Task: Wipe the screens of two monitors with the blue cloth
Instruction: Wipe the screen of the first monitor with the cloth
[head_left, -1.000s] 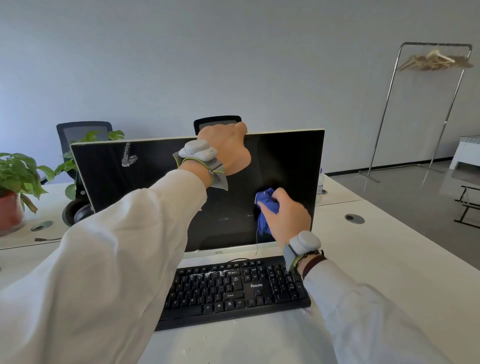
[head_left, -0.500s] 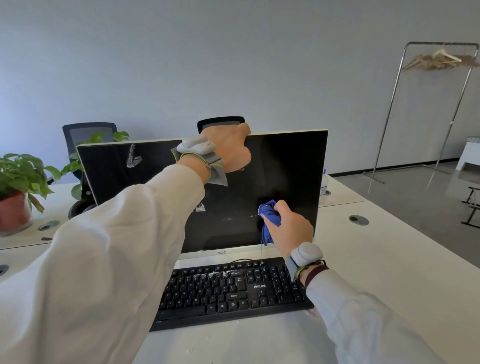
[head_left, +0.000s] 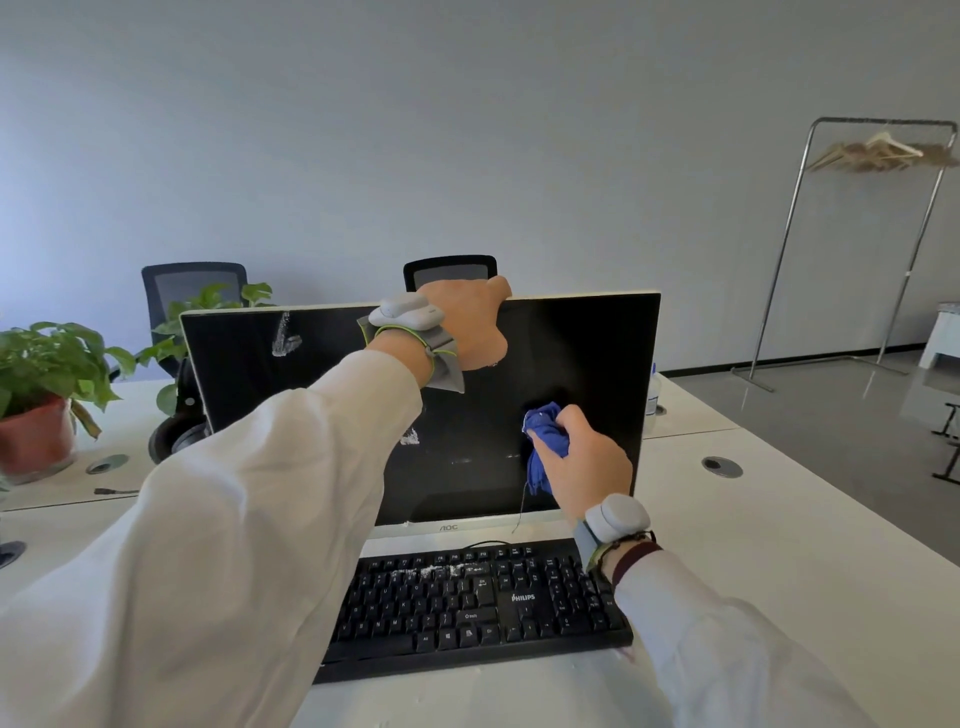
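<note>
A black monitor stands on the white desk, its dark screen carrying white smudges at the upper left and the lower middle. My left hand grips the monitor's top edge, fingers curled over it. My right hand holds a bunched blue cloth and presses it against the lower right part of the screen. A thread hangs from the cloth. Only one monitor is in view.
A black keyboard with white dust on its top rows lies in front of the monitor. Potted plants stand at the left. Two office chairs are behind the desk. A metal clothes rack stands at the right.
My right hand with the cloth has moved slightly down and right on the screen. My left hand keeps its grip on the top edge. The camera has shifted a little.
</note>
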